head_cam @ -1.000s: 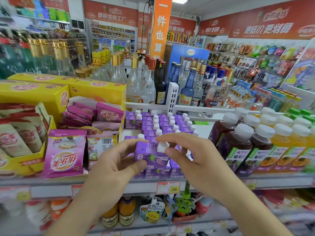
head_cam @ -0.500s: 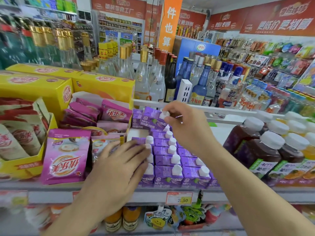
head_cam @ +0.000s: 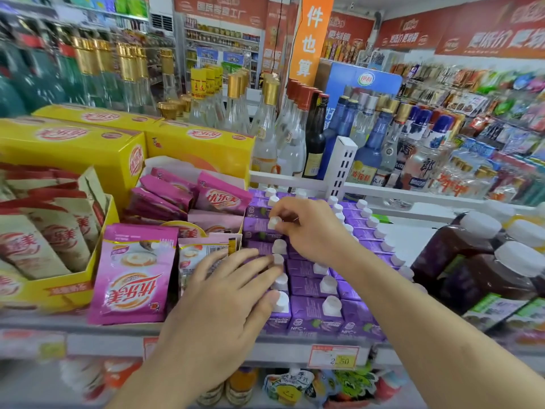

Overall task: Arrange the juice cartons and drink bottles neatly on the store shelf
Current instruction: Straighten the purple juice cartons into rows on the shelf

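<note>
Small purple juice cartons [head_cam: 312, 311] with white caps stand in three rows on the white shelf [head_cam: 265, 348]. My right hand [head_cam: 306, 228] reaches to the back of the left row and pinches one purple carton [head_cam: 259, 227] by its white cap. My left hand [head_cam: 224, 302] lies flat with straight fingers against the left side of the left row near the front. Dark grape and orange drink bottles [head_cam: 483, 261] with white caps stand to the right of the cartons.
Pink milk-tea pouches [head_cam: 132, 276] and yellow display boxes [head_cam: 73, 149] crowd the shelf left of the cartons. Glass liquor bottles [head_cam: 265, 134] stand behind a white rail. A 2.50 price tag [head_cam: 333, 357] hangs on the shelf edge; pouch drinks sit on the shelf below.
My right hand carried the carton from the front of the shelf to the back of the left row. My left hand let go of it and moved flat against the row's left side.
</note>
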The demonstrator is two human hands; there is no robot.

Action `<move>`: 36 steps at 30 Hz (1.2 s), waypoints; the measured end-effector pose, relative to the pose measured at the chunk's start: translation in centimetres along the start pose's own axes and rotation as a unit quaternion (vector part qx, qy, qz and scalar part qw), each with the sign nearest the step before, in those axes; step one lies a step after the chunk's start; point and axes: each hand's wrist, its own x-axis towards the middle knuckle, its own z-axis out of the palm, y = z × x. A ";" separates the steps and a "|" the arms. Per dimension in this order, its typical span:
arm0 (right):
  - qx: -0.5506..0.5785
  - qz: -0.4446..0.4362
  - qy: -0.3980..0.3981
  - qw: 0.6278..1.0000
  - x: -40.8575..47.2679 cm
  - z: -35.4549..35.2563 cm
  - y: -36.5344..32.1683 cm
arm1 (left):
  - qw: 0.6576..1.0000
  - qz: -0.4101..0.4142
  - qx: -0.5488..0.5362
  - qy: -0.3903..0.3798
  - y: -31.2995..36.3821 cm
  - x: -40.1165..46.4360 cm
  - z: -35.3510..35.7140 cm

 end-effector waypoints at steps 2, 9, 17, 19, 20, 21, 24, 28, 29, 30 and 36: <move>-0.007 -0.004 -0.011 1.000 0.0 0.0 0.0 | 1.000 0.001 0.001 0.000 -0.1 0.0 0.1; -0.077 -0.015 -0.048 0.996 0.7 -0.7 0.3 | 1.000 0.001 -0.001 0.002 -0.1 0.0 0.2; -0.041 0.083 0.035 0.995 1.8 -2.6 1.7 | 1.000 0.000 -0.003 0.003 -0.1 0.0 0.0; -0.069 0.101 0.043 0.992 2.1 -2.9 2.2 | 1.000 -0.001 -0.004 0.002 -0.1 0.0 0.0; -0.082 0.108 0.041 0.990 2.3 -3.0 2.4 | 1.000 -0.001 -0.005 0.002 -0.1 0.0 0.1; -0.087 0.114 0.038 0.989 2.5 -3.1 2.6 | 1.000 -0.001 -0.006 0.002 -0.1 0.0 0.1; -0.077 0.132 0.029 0.988 2.8 -3.1 2.9 | 1.000 -0.002 -0.011 0.003 -0.1 0.1 0.1; -0.074 0.133 0.034 0.988 3.1 -3.2 2.7 | 1.000 -0.003 -0.013 0.008 -0.1 0.0 0.1; -0.075 0.130 0.038 0.988 3.1 -3.2 2.6 | 1.000 -0.003 -0.015 0.010 -0.1 0.0 0.1; -0.075 0.127 0.043 0.988 3.0 -3.2 2.5 | 1.000 -0.004 -0.018 0.011 0.0 0.0 0.1; -0.042 0.074 0.129 0.988 1.6 -3.8 2.1 | 1.000 -0.004 -0.016 0.015 0.0 -0.1 0.1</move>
